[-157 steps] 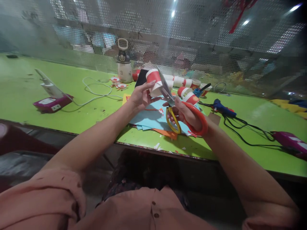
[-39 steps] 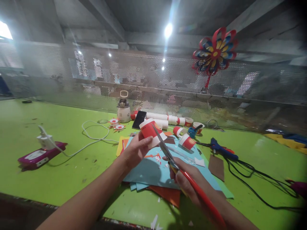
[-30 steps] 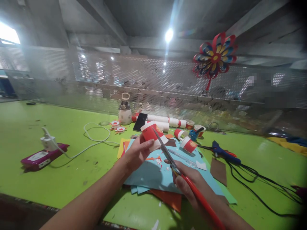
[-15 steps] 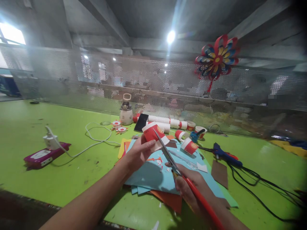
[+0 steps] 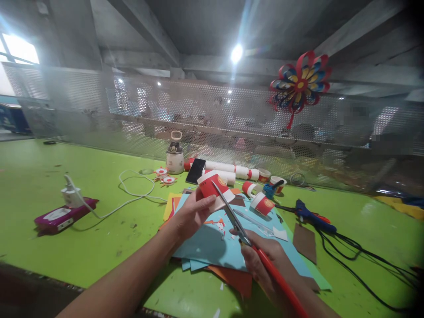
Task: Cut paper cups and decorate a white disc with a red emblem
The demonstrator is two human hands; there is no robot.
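Since the cup [image 5: 210,187] and scissors [image 5: 241,233] have barely shifted over the last second, the cut seems slow: the left hand [image 5: 192,214] pinches the cup above blue paper [image 5: 212,245], the right hand [image 5: 265,254] has its fingers closed round the handles. Room lies left, between white cable [image 5: 142,195] and the table's [image 5: 109,249] front edge; a glue gun [image 5: 309,216] flanks the right.

Your left hand [image 5: 194,213] clasps the paper cup [image 5: 211,189] from its left; your right hand [image 5: 263,251] is curled in a grip right of the cup, nearer you.
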